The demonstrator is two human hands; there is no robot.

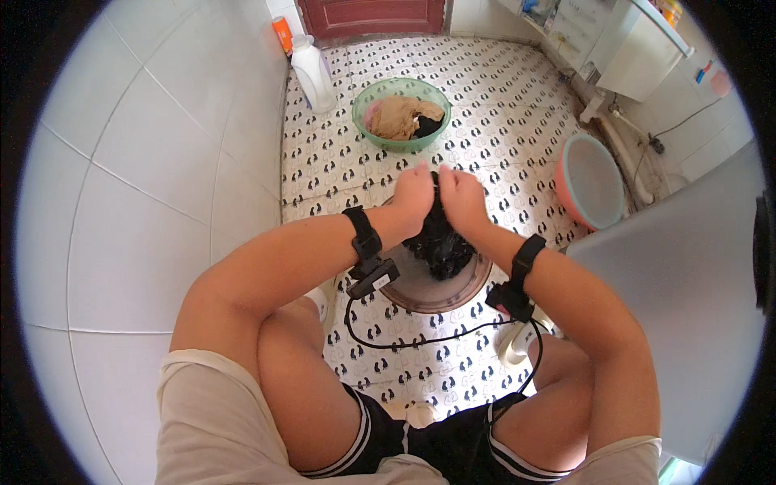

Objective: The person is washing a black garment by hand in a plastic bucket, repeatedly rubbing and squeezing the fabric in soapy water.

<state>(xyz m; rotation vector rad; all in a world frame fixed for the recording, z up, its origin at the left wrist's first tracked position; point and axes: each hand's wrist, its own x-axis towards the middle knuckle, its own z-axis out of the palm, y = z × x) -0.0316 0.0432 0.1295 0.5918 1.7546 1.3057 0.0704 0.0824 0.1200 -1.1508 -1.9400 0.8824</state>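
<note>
Both of my hands are close together above a round basin (435,303) of cloudy water on the floor. My left hand (416,197) is closed on a wet black cloth (445,251), and my right hand (462,197) grips the same cloth just beside it. The cloth hangs down from between my fists over the basin; whether its lower end touches the water I cannot tell. Beyond my hands stands a green translucent basin (403,145) holding a tan cloth (397,118), a black cloth (429,126) and something pink.
A white plastic bottle (314,79) and an orange container (282,33) stand by the tiled wall at the left. At the right, a pink and pale green basin (591,182) leans near wall pipes (624,151). A large grey surface (667,260) is close to my right arm.
</note>
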